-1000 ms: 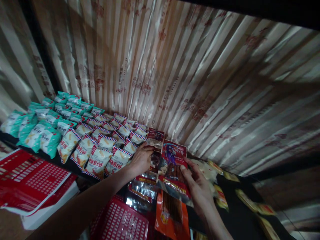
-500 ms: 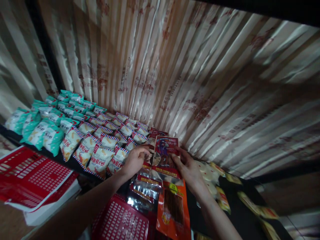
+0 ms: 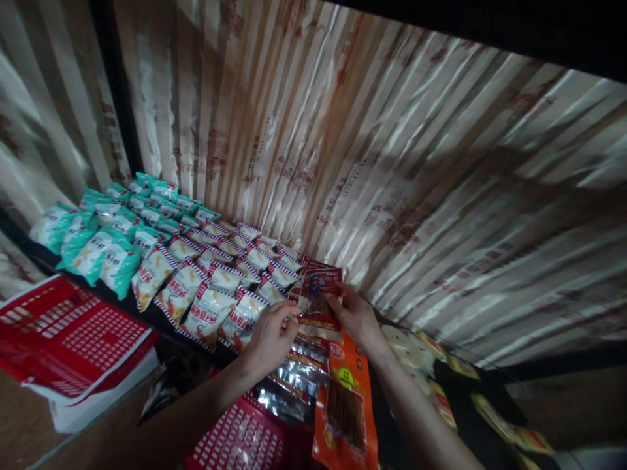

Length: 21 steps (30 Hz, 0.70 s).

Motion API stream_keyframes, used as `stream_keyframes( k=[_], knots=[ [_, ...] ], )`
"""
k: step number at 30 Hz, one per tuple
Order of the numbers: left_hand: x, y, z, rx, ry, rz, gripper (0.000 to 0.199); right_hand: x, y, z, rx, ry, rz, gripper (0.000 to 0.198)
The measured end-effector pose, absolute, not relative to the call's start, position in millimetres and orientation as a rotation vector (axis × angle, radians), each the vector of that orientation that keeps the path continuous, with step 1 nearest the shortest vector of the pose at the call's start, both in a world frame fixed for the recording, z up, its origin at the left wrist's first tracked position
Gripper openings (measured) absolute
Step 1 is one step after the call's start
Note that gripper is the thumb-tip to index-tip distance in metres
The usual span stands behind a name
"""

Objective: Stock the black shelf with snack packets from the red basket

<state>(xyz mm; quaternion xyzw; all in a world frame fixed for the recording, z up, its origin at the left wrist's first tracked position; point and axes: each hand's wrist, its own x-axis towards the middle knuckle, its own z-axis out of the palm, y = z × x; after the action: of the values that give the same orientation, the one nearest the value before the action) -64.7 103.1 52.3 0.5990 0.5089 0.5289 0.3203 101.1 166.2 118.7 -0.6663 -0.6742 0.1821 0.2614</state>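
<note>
A flat dark red snack packet (image 3: pixel 318 290) is in my right hand (image 3: pixel 360 316), which has its thumb and fingers closed on the right side. My left hand (image 3: pixel 272 333) is curled at the packet's lower left edge, thumb and forefinger drawn toward each other; what lies between them is hidden. More dark red packets (image 3: pixel 313 262) show behind the held one. Below my hands are shiny silver-backed packets (image 3: pixel 294 378) in a pinkish-red basket (image 3: pixel 240 437). An orange packet (image 3: pixel 345 411) with brown sticks in its window lies beside them.
Rows of white snack bags (image 3: pixel 210 313) with striped edges stand to the left, then teal bags (image 3: pixel 115 261). A red basket (image 3: pixel 73 339) sits at lower left. Pale packs (image 3: pixel 411 352) and yellow packs (image 3: pixel 492 398) lie on the black shelf at right. Pleated printed sheeting (image 3: pixel 343 163) hangs behind.
The held packet has moved back, closer to the dark red packets at the rear, with my right hand on it. My left hand has shifted right and slightly down. The view has turned slightly.
</note>
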Motion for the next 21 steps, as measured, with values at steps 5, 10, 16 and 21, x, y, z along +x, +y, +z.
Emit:
stream_keyframes(
  k=[5,10,16,21],
  knots=[
    [-70,99,51,1.547,1.33,1.431,0.025,119,159,139,-1.71,-1.46,0.701,0.057],
    [-69,95,53,1.546,1.342,1.463,0.027,148,153,155,-1.686,-1.213,0.699,0.06],
    [-62,93,53,1.595,1.322,1.481,0.025,149,148,144,-1.702,-1.313,0.72,0.06],
    [-68,93,52,1.604,1.343,1.471,0.028,137,155,133,-1.704,-1.417,0.719,0.059]
  ],
)
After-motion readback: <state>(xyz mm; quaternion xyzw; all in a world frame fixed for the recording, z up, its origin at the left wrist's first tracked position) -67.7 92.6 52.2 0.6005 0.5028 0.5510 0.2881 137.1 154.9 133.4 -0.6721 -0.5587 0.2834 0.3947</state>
